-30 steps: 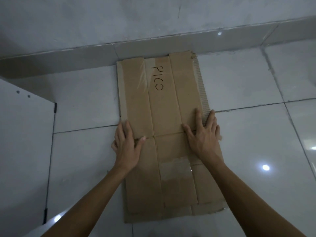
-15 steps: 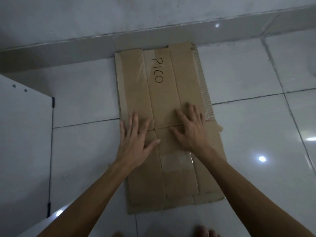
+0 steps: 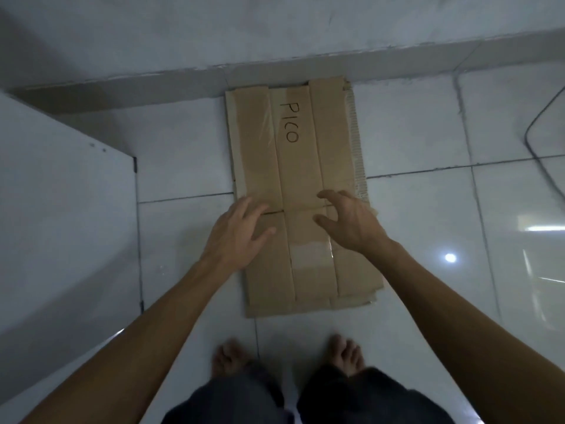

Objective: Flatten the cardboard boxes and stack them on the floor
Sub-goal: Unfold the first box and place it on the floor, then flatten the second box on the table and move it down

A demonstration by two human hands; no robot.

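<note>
**Flattened box lies on the floor, both hands loose above it**

A flattened cardboard box (image 3: 298, 191) lies flat on the tiled floor (image 3: 428, 224), its far end against the skirting at the foot of the wall (image 3: 183, 84). "PICO" is written in marker on its middle strip, and patches of clear tape shine on the surface. At the near end, edges of further cardboard layers peek out beneath the top sheet, so this seems to be either a folded box or a small stack; which one cannot be told.

The left hand (image 3: 235, 237) sits over the left half of the cardboard near its cross crease, fingers spread and relaxed. The right hand (image 3: 348, 221) is over the right half, fingers loosely curled and gripping nothing. Whether either hand touches the cardboard cannot be told from this view. The hands are apart, one on each side of the centre strip. The person's bare feet (image 3: 290, 353) stand just short of the near edge, and a white panel (image 3: 61, 209) stands to the left.

The pressing-flat step looks all but finished for this box. The next move probably calls for fetching another box, collapsing it, and laying it squarely on top, edges aligned.
</note>
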